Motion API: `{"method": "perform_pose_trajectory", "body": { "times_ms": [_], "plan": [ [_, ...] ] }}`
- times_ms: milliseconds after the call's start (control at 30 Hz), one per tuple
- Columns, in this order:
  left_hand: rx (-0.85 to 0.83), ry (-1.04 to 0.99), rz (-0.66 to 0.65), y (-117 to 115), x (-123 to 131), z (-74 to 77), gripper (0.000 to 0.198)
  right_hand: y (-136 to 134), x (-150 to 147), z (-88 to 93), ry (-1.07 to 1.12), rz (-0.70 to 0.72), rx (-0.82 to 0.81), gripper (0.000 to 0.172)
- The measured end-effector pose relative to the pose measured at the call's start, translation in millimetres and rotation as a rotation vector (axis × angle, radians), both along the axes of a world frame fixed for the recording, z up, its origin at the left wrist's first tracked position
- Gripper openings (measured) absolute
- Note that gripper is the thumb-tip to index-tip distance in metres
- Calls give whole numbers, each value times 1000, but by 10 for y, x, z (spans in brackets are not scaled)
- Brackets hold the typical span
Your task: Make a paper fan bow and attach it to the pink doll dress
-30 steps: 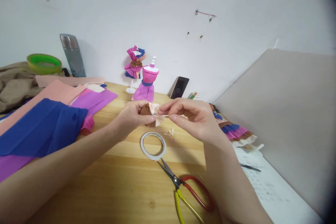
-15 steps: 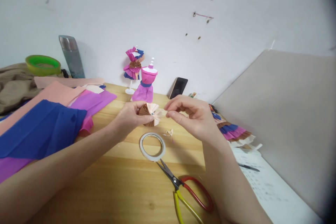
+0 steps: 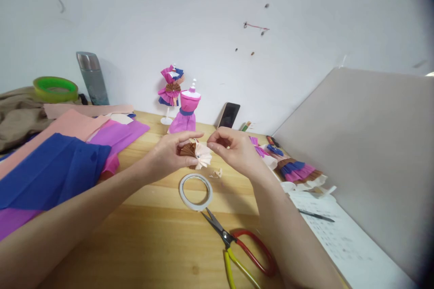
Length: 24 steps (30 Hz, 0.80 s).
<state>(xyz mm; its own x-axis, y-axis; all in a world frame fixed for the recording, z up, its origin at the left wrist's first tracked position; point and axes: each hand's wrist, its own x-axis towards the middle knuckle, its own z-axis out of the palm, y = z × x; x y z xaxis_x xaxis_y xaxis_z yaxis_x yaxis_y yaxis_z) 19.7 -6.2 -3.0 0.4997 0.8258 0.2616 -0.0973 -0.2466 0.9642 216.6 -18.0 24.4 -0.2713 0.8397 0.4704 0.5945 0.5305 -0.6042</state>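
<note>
Hovering above the table (image 3: 152,239), the brown-and-peach pleated paper rosette (image 3: 200,154) sits pinched in the left hand (image 3: 167,156). The right hand (image 3: 237,153) has its fingertips closed together at the rosette's right edge. Squeezing too hard could crush the pleats, and a slack pinch might let them spring open. A tape ring (image 3: 195,192) and scissors (image 3: 237,244) lie just below.

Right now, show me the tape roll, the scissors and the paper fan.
tape roll (image 3: 181,191), head view, left side of the white ring.
scissors (image 3: 225,235), head view, the pivot where the blades cross.
paper fan (image 3: 203,158), head view, the peach pleats on its right half.
</note>
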Motion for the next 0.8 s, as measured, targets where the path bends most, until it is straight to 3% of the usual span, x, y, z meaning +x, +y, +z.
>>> {"method": "perform_pose_trajectory", "body": {
  "times_ms": [133, 233, 367, 600, 800],
  "plan": [
    [319, 101, 157, 11, -60, 6, 28, -19, -61, 16, 230, 93, -84, 11],
    [581, 142, 135, -13, -121, 76, 4, -28, -90, 31, 465, 226, -232, 21],
    [802, 142, -22, -83, -167, 194, 20, -40, -102, 27, 642, 394, -369, 29],
    [1074, 124, -36, -142, -146, 258, 21, -101, -61, 72, 530, 525, -385, 23],
    [954, 104, -72, -138, -133, 296, 23, -150, -66, 138, 383, 534, -329, 23]
  ]
}}
